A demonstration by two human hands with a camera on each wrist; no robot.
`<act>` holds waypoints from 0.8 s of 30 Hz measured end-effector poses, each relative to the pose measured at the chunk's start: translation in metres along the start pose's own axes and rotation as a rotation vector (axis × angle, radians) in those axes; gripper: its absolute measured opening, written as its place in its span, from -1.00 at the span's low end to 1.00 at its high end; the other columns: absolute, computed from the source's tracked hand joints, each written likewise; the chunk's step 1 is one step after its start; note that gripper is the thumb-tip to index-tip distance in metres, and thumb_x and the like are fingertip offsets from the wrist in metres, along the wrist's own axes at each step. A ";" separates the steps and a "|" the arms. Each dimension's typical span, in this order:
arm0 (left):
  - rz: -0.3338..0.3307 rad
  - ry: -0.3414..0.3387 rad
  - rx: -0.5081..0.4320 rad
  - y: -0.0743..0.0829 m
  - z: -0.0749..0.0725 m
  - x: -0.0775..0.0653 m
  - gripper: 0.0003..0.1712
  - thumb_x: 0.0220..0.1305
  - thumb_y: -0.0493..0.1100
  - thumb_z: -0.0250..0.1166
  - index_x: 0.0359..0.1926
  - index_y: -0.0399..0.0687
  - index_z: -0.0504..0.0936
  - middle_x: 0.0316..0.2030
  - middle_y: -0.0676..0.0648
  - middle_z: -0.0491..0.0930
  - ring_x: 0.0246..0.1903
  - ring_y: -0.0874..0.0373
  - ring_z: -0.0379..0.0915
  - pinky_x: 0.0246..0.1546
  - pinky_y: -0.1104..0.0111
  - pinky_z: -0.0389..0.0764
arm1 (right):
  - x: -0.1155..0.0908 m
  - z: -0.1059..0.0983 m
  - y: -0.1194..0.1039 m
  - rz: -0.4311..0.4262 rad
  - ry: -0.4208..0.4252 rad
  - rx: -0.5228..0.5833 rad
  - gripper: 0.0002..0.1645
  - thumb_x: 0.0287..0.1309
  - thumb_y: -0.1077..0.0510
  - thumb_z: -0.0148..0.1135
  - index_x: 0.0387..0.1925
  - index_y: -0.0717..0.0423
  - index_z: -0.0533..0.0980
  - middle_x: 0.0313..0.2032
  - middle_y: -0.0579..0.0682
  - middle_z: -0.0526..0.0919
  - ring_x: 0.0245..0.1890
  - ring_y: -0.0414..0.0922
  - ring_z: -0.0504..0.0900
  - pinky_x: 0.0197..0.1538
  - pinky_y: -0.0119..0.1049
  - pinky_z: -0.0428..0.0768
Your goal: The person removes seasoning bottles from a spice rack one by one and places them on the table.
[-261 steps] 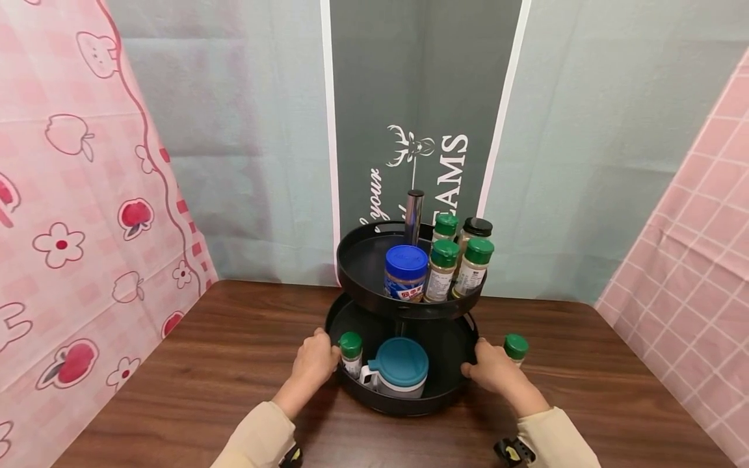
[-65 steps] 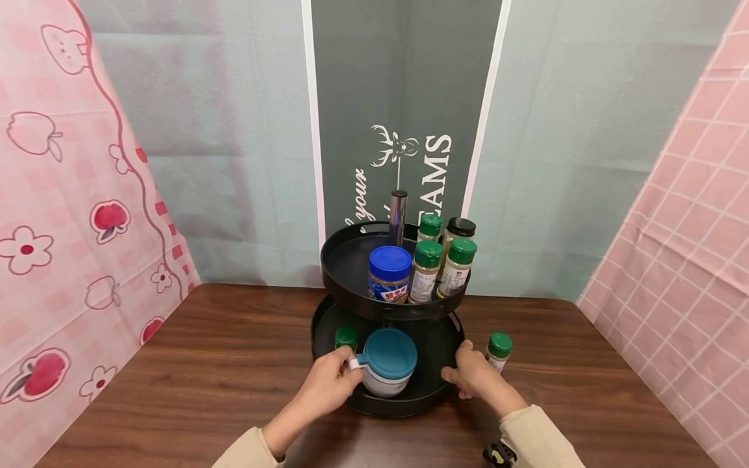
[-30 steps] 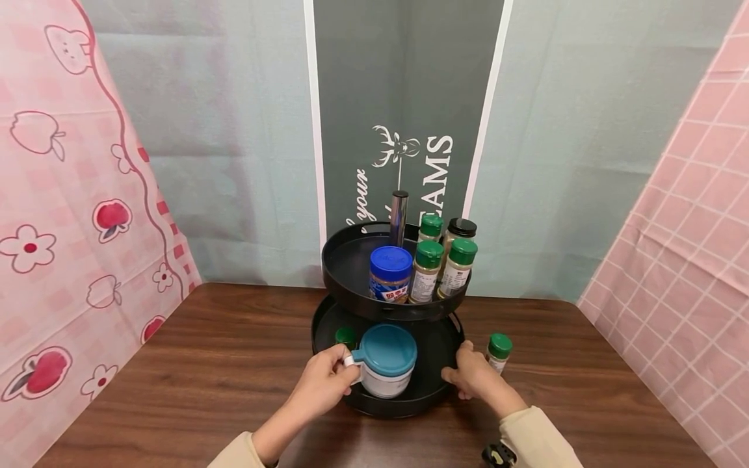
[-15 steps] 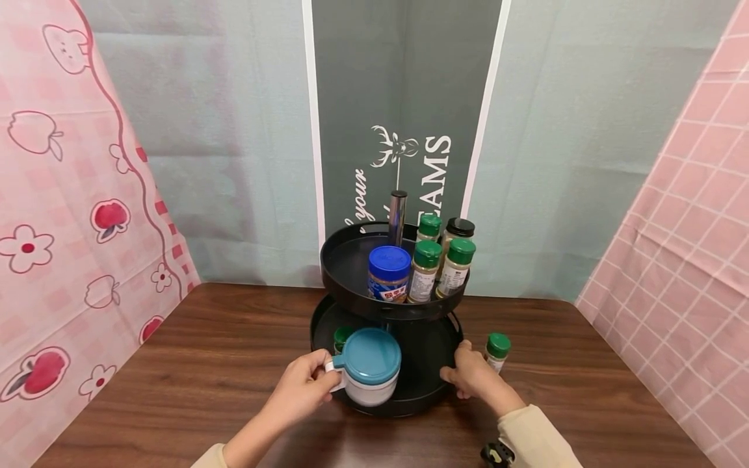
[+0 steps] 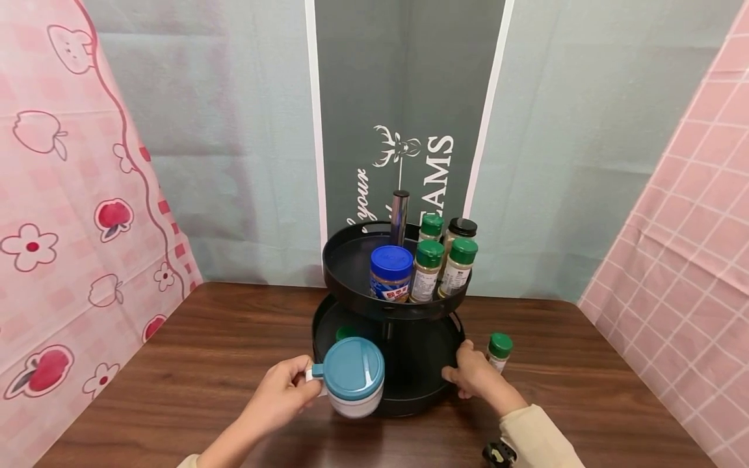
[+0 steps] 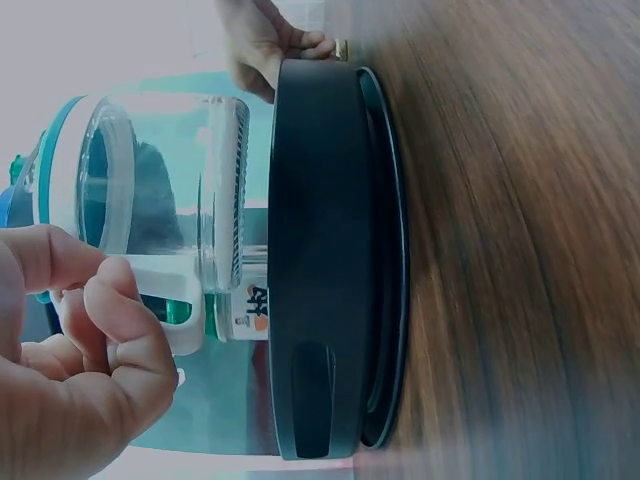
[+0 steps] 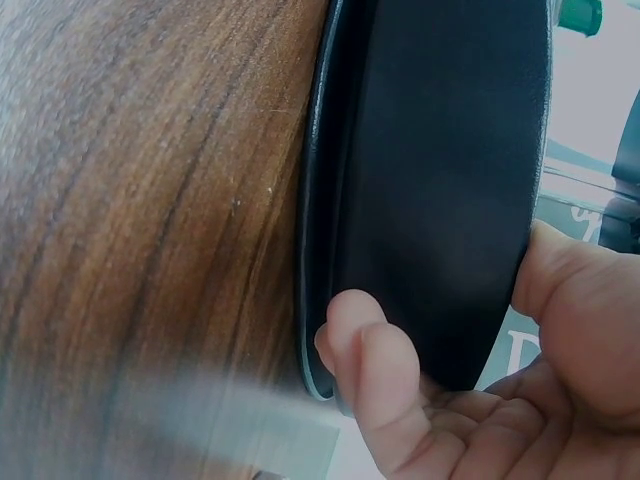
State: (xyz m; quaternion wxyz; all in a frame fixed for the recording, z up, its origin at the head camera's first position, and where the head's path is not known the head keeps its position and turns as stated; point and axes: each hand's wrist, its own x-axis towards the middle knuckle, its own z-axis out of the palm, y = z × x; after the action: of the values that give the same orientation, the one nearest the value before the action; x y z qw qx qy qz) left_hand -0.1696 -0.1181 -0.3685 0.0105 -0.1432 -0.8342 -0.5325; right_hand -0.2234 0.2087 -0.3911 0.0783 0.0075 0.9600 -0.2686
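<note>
My left hand (image 5: 281,393) pinches the white handle of a clear jar with a teal lid (image 5: 354,370). In the left wrist view the jar (image 6: 160,180) is upright, its base above the rim of the lower tray (image 6: 320,240). In the head view it overlaps the front left of that black tray, part of a two-tier rack. My right hand (image 5: 476,377) grips the lower tray's right side; the right wrist view shows its thumb over the rim and fingers against the outer wall (image 7: 440,180). A green-capped bottle (image 5: 344,333) in the lower tray is mostly hidden behind the jar.
The upper tray (image 5: 374,303) holds a blue-lidded jar (image 5: 391,273), several green-capped spice bottles (image 5: 425,276) and a black-capped one (image 5: 461,227) around a metal post (image 5: 400,218). Another green-capped bottle (image 5: 500,348) stands on the wooden table (image 5: 205,364) beyond my right hand.
My left hand moved from the lower tray's left rim to the jar's handle, then lifted the jar and carried it left and toward me. My right hand stays on the tray.
</note>
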 end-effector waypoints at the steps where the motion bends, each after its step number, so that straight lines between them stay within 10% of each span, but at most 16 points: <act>1: -0.005 0.002 0.001 -0.001 -0.001 -0.001 -0.81 -0.04 -0.37 0.19 -0.63 -0.14 0.35 -0.78 0.08 0.30 -0.76 0.33 0.21 -0.74 0.54 0.19 | 0.000 0.000 0.000 -0.002 0.001 -0.002 -0.04 0.05 0.23 0.12 0.21 0.73 -0.21 -0.72 0.10 0.48 -0.78 -0.10 0.51 -0.51 -0.25 0.51; 24: -0.111 0.019 -0.139 -0.021 -0.032 -0.006 -0.86 -0.03 -0.38 0.20 -0.56 -0.27 0.38 -0.64 -0.03 0.38 -0.65 0.20 0.35 -0.65 0.48 0.37 | 0.000 0.001 0.003 -0.020 0.022 0.002 -0.04 0.04 0.24 0.12 0.19 0.75 -0.19 -0.78 0.07 0.46 -0.80 -0.11 0.51 -0.61 -0.28 0.49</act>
State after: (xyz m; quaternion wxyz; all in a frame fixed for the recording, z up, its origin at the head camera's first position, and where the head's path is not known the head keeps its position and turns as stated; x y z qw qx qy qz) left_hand -0.1735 -0.1563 -0.3742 -0.0208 -0.0920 -0.8018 -0.5901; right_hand -0.2230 0.2106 -0.3935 0.0648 0.0009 0.9606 -0.2703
